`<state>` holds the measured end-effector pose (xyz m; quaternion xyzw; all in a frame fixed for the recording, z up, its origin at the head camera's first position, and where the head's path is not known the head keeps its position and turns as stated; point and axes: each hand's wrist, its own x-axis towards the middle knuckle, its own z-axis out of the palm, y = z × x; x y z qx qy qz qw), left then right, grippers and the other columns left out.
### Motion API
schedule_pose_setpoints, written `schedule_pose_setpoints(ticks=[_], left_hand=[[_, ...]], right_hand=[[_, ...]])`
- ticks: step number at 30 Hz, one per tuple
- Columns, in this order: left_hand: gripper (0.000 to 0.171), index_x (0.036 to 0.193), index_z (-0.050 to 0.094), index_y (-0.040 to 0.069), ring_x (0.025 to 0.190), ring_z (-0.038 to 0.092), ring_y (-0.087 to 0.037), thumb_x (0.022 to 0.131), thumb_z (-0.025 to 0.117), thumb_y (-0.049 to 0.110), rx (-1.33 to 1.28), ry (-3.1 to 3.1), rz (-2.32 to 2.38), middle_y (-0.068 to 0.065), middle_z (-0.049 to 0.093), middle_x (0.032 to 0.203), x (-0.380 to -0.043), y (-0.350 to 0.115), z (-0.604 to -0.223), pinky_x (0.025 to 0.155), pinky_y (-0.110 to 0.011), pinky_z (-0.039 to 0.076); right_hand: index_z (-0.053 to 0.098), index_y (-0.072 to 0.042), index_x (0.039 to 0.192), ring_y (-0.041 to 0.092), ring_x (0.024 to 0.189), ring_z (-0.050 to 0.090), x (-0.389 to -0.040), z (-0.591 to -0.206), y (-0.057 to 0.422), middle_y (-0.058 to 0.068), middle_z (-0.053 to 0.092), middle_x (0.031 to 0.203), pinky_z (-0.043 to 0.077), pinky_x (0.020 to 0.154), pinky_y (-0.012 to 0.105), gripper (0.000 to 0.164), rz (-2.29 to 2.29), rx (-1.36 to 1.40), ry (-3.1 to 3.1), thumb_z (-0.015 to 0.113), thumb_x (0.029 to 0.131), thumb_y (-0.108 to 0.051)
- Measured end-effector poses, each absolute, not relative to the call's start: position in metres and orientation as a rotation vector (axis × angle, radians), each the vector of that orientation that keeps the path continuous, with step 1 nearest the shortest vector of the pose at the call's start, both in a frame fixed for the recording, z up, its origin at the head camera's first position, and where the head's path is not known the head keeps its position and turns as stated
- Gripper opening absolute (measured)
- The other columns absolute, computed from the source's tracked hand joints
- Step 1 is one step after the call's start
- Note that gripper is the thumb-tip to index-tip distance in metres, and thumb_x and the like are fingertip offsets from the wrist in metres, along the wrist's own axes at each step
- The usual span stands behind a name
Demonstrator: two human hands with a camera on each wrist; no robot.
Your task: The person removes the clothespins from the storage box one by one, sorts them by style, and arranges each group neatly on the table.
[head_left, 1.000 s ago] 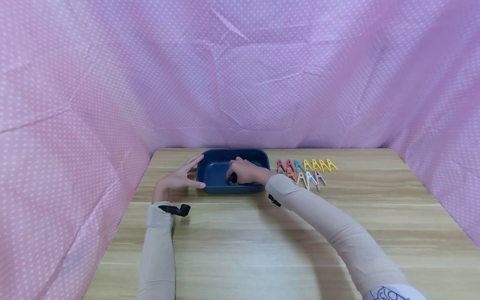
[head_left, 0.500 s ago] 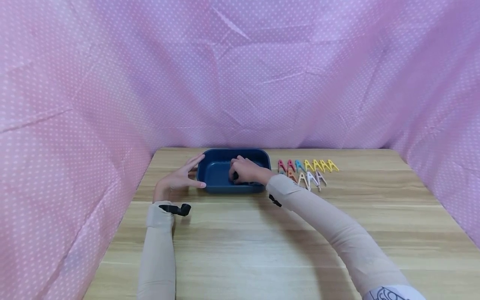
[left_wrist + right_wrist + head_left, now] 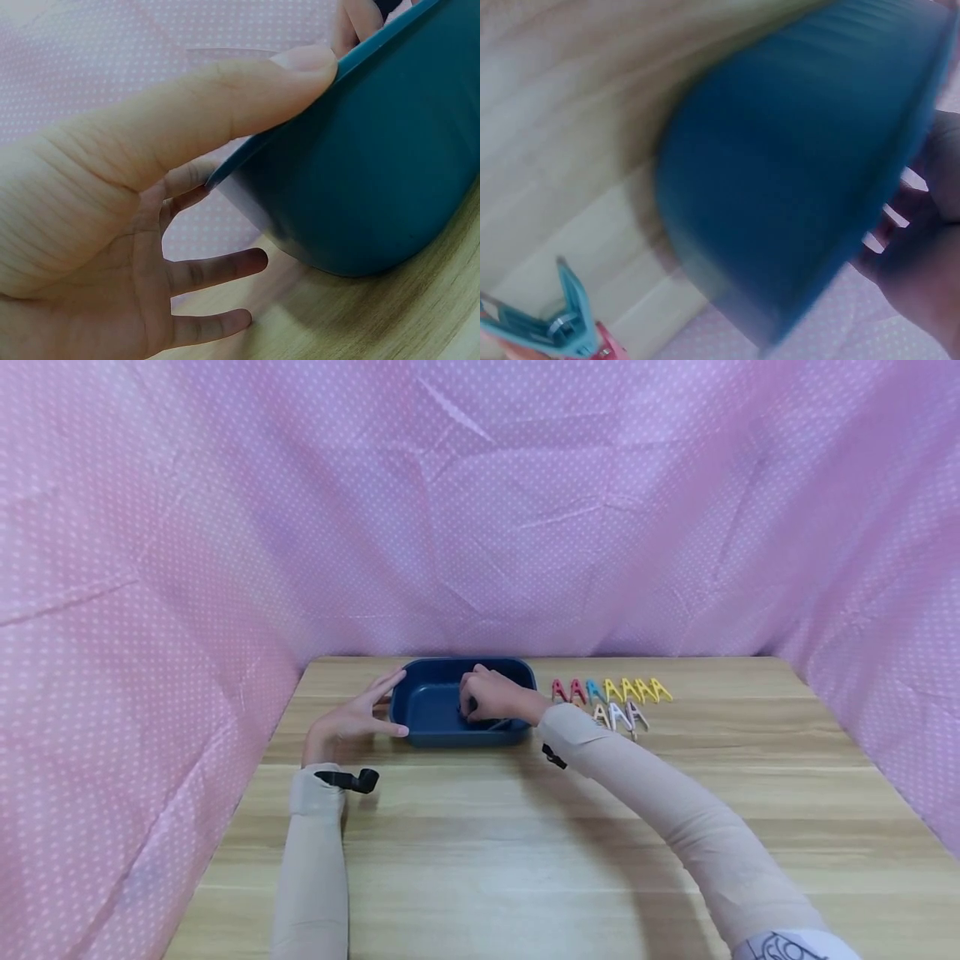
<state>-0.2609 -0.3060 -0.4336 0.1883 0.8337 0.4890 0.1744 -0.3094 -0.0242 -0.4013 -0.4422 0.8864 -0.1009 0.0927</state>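
A dark blue rectangular basin (image 3: 431,710) stands at the table's back edge. My left hand (image 3: 352,718) rests at its left end, thumb and fingers spread and straight. In the left wrist view, the thumb (image 3: 232,94) lies against the basin's rim, while the lower fingers stay off its wall. My right hand (image 3: 495,696) is inside the basin with curled fingers, gripping a small black object (image 3: 472,702); the fingers hide most of it, so its kind is unclear. A thin greyish piece (image 3: 498,724) shows below this hand in the basin. The right wrist view is blurred.
Several coloured clothespins (image 3: 611,691) lie in a row right of the basin, red, blue and yellow. Pale ones (image 3: 617,717) lie in front of them, partly behind the right sleeve. A pink dotted cloth (image 3: 480,510) hangs behind the wooden table (image 3: 480,843).
My right hand has shifted slightly within the basin, and the black object shows a little farther right and up. The greyish piece below the hand has come into view. My left hand keeps its place.
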Motion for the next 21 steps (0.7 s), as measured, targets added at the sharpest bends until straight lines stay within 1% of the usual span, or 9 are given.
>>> schedule_pose_setpoints(ticks=[2, 5, 7, 11, 14, 17, 21], left_hand=[[0.103, 0.152, 0.006, 0.029, 0.140, 0.018, -0.037, 0.078, 0.078, 0.024, 0.545, 2.356, 1.398, 0.006, -0.005, 0.158, -0.261, -0.306, -0.434, 0.111, -0.058, 0.020], [0.103, 0.152, 0.007, 0.030, 0.140, 0.019, -0.035, 0.078, 0.078, 0.026, 0.539, 2.362, 1.390, 0.009, -0.005, 0.158, -0.261, -0.307, -0.435, 0.111, -0.056, 0.021], [0.103, 0.152, 0.007, 0.031, 0.141, 0.019, -0.034, 0.077, 0.078, 0.028, 0.532, 2.370, 1.379, 0.011, -0.004, 0.157, -0.262, -0.308, -0.435, 0.111, -0.056, 0.022], [0.103, 0.151, 0.007, 0.034, 0.141, 0.018, -0.031, 0.076, 0.078, 0.033, 0.499, 2.382, 1.358, 0.017, -0.004, 0.156, -0.263, -0.309, -0.434, 0.111, -0.056, 0.021], [0.104, 0.151, 0.006, 0.036, 0.141, 0.018, -0.029, 0.075, 0.078, 0.035, 0.474, 2.391, 1.338, 0.020, -0.004, 0.155, -0.264, -0.309, -0.434, 0.112, -0.056, 0.021], [0.105, 0.151, 0.006, 0.035, 0.141, 0.019, -0.031, 0.075, 0.078, 0.035, 0.486, 2.399, 1.323, 0.018, -0.004, 0.156, -0.263, -0.308, -0.435, 0.111, -0.056, 0.022], [0.104, 0.151, 0.006, 0.033, 0.141, 0.019, -0.034, 0.076, 0.078, 0.032, 0.509, 2.395, 1.327, 0.013, -0.005, 0.157, -0.263, -0.308, -0.435, 0.111, -0.057, 0.022]], right_hand=[[0.074, -0.015, 0.078, 0.019, 0.102, 0.044, -0.308, -0.397, -0.023, -0.004, 0.062, 0.106, 0.041, 0.083, 0.035, 0.006, -0.290, -1.317, 2.637, 0.073, 0.082, -0.019], [0.073, -0.013, 0.075, 0.020, 0.103, 0.044, -0.304, -0.389, -0.022, -0.002, 0.062, 0.108, 0.040, 0.086, 0.038, 0.008, -0.267, -1.327, 2.641, 0.073, 0.083, -0.017], [0.072, -0.014, 0.075, 0.020, 0.103, 0.044, -0.302, -0.385, -0.020, -0.002, 0.062, 0.109, 0.040, 0.086, 0.038, 0.009, -0.226, -1.345, 2.654, 0.072, 0.083, -0.016], [0.069, -0.016, 0.073, 0.020, 0.099, 0.042, -0.296, -0.379, -0.013, -0.002, 0.061, 0.108, 0.040, 0.082, 0.036, 0.011, -0.111, -1.392, 2.694, 0.070, 0.085, -0.017], [0.064, -0.017, 0.071, 0.020, 0.094, 0.041, -0.293, -0.375, -0.006, -0.001, 0.060, 0.107, 0.038, 0.079, 0.035, 0.015, -0.031, -1.428, 2.721, 0.069, 0.085, -0.016], [0.061, -0.017, 0.070, 0.021, 0.090, 0.041, -0.290, -0.372, 0.003, 0.001, 0.060, 0.104, 0.036, 0.076, 0.034, 0.017, 0.043, -1.477, 2.752, 0.066, 0.085, -0.012], [0.067, -0.014, 0.074, 0.022, 0.085, 0.042, -0.289, -0.371, 0.015, 0.003, 0.061, 0.097, 0.034, 0.072, 0.033, 0.016, 0.196, -1.563, 2.807, 0.059, 0.086, -0.006]])
